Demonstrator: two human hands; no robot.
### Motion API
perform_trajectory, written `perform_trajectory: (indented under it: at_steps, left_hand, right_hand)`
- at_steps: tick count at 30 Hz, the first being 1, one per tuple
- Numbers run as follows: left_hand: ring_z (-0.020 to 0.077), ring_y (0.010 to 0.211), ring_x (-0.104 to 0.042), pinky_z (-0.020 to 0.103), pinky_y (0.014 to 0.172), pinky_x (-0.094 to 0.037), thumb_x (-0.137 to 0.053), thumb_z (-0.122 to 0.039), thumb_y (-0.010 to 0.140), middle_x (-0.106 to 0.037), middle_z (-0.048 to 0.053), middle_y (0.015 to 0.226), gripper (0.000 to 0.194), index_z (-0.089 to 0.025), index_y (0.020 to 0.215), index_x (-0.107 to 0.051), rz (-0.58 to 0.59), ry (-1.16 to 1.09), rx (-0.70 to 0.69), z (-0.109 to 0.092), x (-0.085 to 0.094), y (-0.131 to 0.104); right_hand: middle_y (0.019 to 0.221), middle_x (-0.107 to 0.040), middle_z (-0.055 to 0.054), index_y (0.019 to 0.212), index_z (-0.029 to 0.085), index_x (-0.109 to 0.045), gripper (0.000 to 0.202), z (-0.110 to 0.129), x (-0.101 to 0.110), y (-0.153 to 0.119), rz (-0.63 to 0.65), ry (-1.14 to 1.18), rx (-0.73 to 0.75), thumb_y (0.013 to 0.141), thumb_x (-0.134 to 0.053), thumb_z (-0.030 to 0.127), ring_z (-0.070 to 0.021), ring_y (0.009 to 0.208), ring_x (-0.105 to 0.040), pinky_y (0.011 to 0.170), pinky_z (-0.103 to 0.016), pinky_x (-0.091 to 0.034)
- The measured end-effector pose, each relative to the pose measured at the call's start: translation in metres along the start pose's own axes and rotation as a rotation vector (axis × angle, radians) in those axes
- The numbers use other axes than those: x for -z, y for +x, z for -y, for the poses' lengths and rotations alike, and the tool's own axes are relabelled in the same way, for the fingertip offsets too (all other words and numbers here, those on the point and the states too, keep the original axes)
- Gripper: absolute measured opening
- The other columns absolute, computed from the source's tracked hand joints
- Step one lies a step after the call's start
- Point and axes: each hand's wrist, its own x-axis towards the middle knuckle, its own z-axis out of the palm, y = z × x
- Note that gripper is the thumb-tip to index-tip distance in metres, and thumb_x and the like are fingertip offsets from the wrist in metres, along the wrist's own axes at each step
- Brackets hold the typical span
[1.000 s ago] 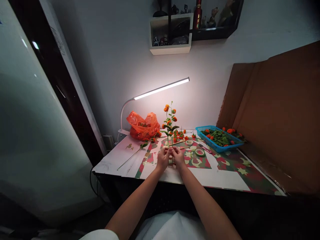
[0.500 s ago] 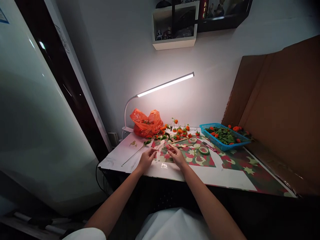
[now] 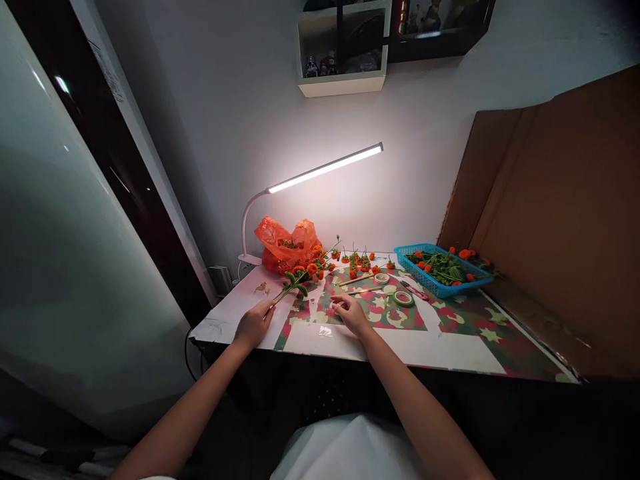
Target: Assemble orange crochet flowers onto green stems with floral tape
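My left hand (image 3: pixel 254 324) is closed around the lower stems of a leafy bunch of orange flowers (image 3: pixel 300 273), which points up and right. Over the camouflage-patterned sheet (image 3: pixel 370 313) is my right hand (image 3: pixel 350 312), its fingers partly bent; whether anything small is between them cannot be made out. Just beyond the right hand lie thin wooden sticks (image 3: pixel 363 291), a roll of green tape (image 3: pixel 403 299) and a paler roll (image 3: pixel 382 278). Several loose orange flower heads (image 3: pixel 361 264) are grouped behind them.
An orange plastic bag (image 3: pixel 287 243) sits at the back left beneath a lit lamp (image 3: pixel 325 168). At the right are a blue basket (image 3: pixel 445 291) of flowers, a pink-handled tool (image 3: pixel 416 291) and a tall cardboard sheet (image 3: pixel 550 200). A white shelf box (image 3: pixel 345 85) hangs above.
My left hand has moved left, away from my right hand, and now grips the flower stems. The bunch has shifted, with its leaves raised. The camera view has moved slightly.
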Motion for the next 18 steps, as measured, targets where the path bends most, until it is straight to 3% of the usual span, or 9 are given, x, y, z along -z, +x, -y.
perform_trajectory:
  at_steps: [5, 10, 18]
  left_hand:
    - [0.0220, 0.090, -0.063, 0.031, 0.075, -0.047, -0.035, -0.026, 0.088, -0.065, 0.008, 0.105, 0.027, -0.020, 0.098, -0.059, 0.084, 0.195, 0.032, -0.008, -0.006, 0.001]
    - [0.0228, 0.083, -0.064, 0.031, 0.065, -0.046, -0.039, -0.031, 0.088, -0.065, 0.007, 0.101, 0.027, -0.020, 0.102, -0.059, 0.155, 0.293, 0.126, -0.016, 0.004, 0.003]
    - [0.0239, 0.093, -0.060, 0.033, 0.073, -0.047, -0.046, -0.028, 0.084, -0.065, 0.006, 0.096, 0.018, -0.022, 0.090, -0.062, 0.013, 0.290, -0.032, -0.014, 0.009, 0.007]
  right_hand:
    - [0.091, -0.064, -0.007, 0.095, 0.016, -0.068, 0.030, -0.001, -0.001, 0.000, 0.000, -0.017, 0.006, 0.073, -0.056, 0.031, -0.0131, 0.066, -0.053, 0.060, -0.026, -0.046]
    - [0.086, -0.063, -0.006, 0.090, 0.016, -0.068, 0.025, -0.001, -0.001, 0.000, -0.010, -0.086, 0.032, 0.073, -0.055, 0.029, -0.0123, 0.063, -0.051, 0.059, -0.025, -0.044]
    - [0.085, -0.064, -0.005, 0.084, 0.016, -0.069, 0.020, 0.004, 0.000, -0.002, -0.016, -0.136, 0.042, 0.074, -0.054, 0.025, -0.0115, 0.062, -0.051, 0.059, -0.024, -0.044]
